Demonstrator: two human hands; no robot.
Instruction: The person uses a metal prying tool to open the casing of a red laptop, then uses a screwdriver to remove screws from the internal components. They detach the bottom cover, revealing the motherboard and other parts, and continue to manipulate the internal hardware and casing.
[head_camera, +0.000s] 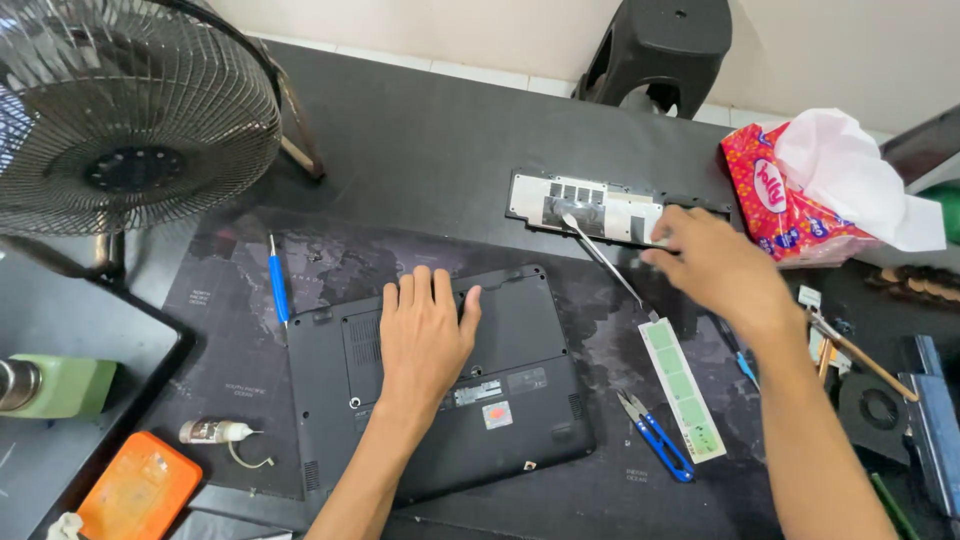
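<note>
My left hand (425, 335) lies flat, fingers together, pressing on the upturned black laptop (440, 385) at the middle of the bench (430, 140). My right hand (715, 262) reaches forward, arm extended, fingertips curled down onto the detached cover panel (585, 208) (grip hidden from me). Just beside it lie a metal spudger (603, 258) and blue snips (655, 436).

Even, soft daylight fills the scene, brightest along the pale wall at the top. The dark surface (430, 140) shows a dull sheen rather than hard glare. Shadows under the hands are faint and short. The right hand (715, 262) is slightly smeared by motion. The fan (130, 110) bows outward at the left edge from wide-angle distortion.
</note>
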